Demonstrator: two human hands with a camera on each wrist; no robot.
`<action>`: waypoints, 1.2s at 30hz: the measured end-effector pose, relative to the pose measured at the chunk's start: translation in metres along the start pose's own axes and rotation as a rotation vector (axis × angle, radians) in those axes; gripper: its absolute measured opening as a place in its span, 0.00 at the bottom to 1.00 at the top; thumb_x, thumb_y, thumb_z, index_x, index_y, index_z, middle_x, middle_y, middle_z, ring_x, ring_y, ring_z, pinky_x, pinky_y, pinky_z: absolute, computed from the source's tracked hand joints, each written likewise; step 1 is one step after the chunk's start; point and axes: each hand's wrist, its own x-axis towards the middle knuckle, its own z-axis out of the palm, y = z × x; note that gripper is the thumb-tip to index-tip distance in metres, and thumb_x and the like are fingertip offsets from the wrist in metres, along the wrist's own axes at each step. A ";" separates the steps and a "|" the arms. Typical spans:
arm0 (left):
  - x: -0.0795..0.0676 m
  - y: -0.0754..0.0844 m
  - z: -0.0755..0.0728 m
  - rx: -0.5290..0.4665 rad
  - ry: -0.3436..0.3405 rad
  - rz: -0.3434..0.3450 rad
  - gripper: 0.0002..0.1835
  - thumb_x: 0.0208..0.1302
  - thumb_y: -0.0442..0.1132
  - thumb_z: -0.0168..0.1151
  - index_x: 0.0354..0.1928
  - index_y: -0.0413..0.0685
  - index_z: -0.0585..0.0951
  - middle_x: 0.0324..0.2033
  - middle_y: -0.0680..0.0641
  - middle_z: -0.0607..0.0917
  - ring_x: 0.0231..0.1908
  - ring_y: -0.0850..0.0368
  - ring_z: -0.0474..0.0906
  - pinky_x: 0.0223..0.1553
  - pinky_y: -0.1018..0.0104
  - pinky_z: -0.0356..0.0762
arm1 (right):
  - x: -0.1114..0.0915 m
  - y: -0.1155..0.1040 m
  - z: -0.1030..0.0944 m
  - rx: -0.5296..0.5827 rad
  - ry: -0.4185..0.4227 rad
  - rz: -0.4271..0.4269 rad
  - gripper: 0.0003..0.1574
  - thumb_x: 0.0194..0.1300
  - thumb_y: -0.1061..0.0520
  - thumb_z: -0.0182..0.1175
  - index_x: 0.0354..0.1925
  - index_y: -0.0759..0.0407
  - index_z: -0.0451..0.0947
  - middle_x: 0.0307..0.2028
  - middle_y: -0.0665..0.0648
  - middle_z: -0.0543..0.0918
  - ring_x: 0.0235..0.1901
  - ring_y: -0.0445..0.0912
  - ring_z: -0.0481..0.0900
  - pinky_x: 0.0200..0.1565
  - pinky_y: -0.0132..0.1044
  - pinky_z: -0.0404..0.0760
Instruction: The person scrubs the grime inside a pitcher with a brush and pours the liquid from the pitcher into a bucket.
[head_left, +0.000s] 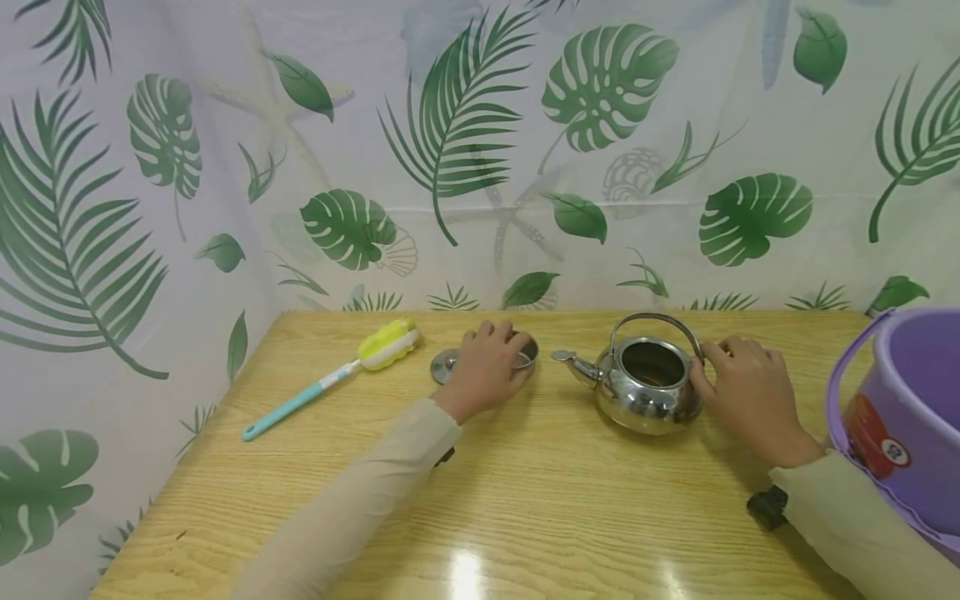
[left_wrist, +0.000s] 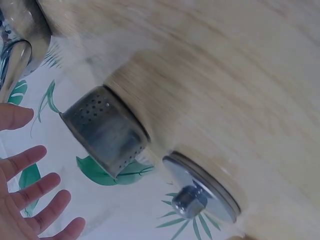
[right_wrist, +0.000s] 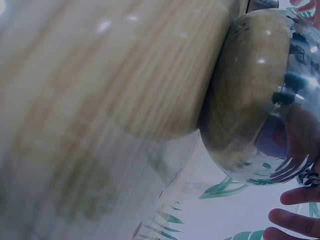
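Observation:
My left hand [head_left: 489,360] is over a small metal strainer basket [head_left: 529,350]. In the left wrist view its fingers are spread beside the perforated strainer [left_wrist: 106,131], with a gap between. The round metal lid [left_wrist: 202,187], with a knob on top, lies on the table near it, partly hidden by the hand in the head view. A shiny steel kettle [head_left: 648,404] stands uncovered, spout to the left and hoop handle [head_left: 651,317] raised. My right hand [head_left: 750,396] is at the kettle's right side, thumb and forefinger pinching the handle's lower end.
A sponge bottle brush [head_left: 386,344] with a yellow-and-white head and blue handle lies at the left of the wooden table [head_left: 540,508]. A purple bucket [head_left: 930,408] stands at the right edge. Leaf-printed cloth [head_left: 480,167] hangs behind the table.

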 end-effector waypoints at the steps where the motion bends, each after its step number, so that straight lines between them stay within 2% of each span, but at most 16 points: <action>1: -0.002 -0.001 -0.001 0.003 -0.011 -0.003 0.20 0.64 0.51 0.57 0.56 0.54 0.74 0.44 0.48 0.76 0.40 0.52 0.71 0.40 0.57 0.72 | 0.000 0.000 0.000 0.001 0.002 -0.001 0.13 0.54 0.58 0.59 0.35 0.66 0.79 0.29 0.68 0.80 0.30 0.63 0.78 0.30 0.58 0.70; 5: -0.010 -0.008 -0.009 0.031 -0.055 -0.015 0.22 0.62 0.49 0.58 0.57 0.53 0.73 0.45 0.48 0.75 0.41 0.51 0.69 0.42 0.56 0.71 | 0.000 0.000 0.000 0.000 0.012 -0.008 0.13 0.54 0.58 0.59 0.35 0.66 0.79 0.29 0.68 0.80 0.30 0.63 0.78 0.30 0.59 0.70; 8: -0.017 -0.015 -0.014 0.055 -0.060 -0.011 0.23 0.60 0.49 0.60 0.56 0.53 0.73 0.45 0.48 0.74 0.41 0.51 0.69 0.41 0.56 0.71 | -0.001 0.000 -0.001 -0.002 0.013 -0.010 0.13 0.54 0.58 0.59 0.35 0.66 0.79 0.29 0.68 0.80 0.30 0.63 0.78 0.30 0.59 0.71; 18: -0.041 -0.036 -0.028 0.041 -0.042 0.018 0.25 0.59 0.48 0.61 0.58 0.51 0.73 0.47 0.45 0.74 0.43 0.48 0.70 0.42 0.54 0.71 | -0.002 0.003 0.001 -0.017 0.010 -0.019 0.14 0.54 0.57 0.58 0.35 0.67 0.79 0.29 0.68 0.81 0.29 0.63 0.78 0.29 0.58 0.71; 25: -0.054 -0.051 -0.034 0.059 -0.003 0.037 0.25 0.57 0.47 0.64 0.56 0.50 0.74 0.47 0.46 0.75 0.44 0.48 0.71 0.43 0.52 0.73 | -0.002 0.002 0.000 -0.020 0.006 -0.017 0.13 0.54 0.57 0.58 0.34 0.67 0.79 0.29 0.68 0.80 0.29 0.62 0.78 0.29 0.57 0.71; 36: -0.077 -0.084 -0.038 0.117 0.019 -0.054 0.25 0.56 0.47 0.65 0.55 0.50 0.73 0.46 0.44 0.76 0.44 0.44 0.72 0.45 0.48 0.74 | -0.001 0.001 0.000 -0.004 0.010 -0.012 0.12 0.54 0.58 0.59 0.34 0.66 0.79 0.29 0.69 0.80 0.30 0.63 0.78 0.30 0.59 0.71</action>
